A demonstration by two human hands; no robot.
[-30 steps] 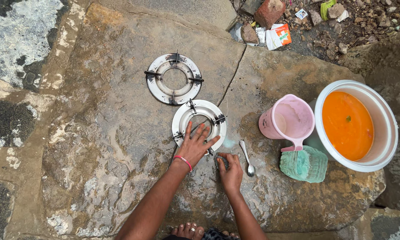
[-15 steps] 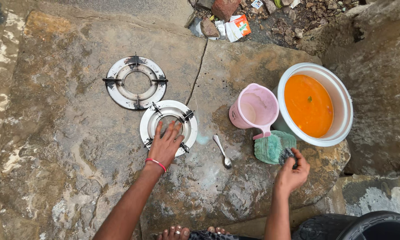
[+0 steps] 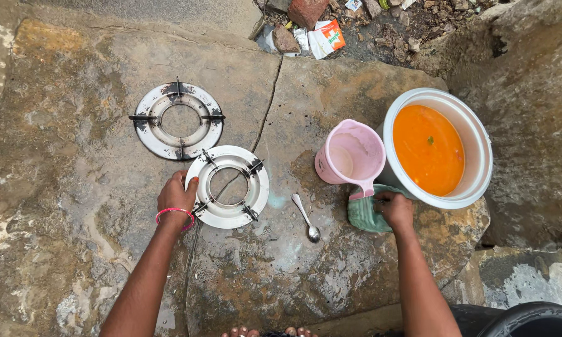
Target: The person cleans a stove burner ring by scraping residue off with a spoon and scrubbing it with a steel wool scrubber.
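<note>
Burner ring (image 3: 228, 187) is pinched at its rim by left hand (image 3: 176, 196); green soap block (image 3: 363, 215) is pressed under closed right hand (image 3: 394, 209), best rubbed firmly.

Both our arms reach forward, bare and nearly straight. Our left hand (image 3: 177, 196), a pink bangle on its wrist, lies knuckles up with fingers curled down. Our right hand (image 3: 396, 210) is closed into a loose fist, knuckles up.

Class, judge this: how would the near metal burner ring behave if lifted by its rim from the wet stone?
The near burner ring looks like rigid metal, so probably stiff. It and the stone slab appear wet, so likely slippery. Lying flat, it seems unlikely to roll.
</note>
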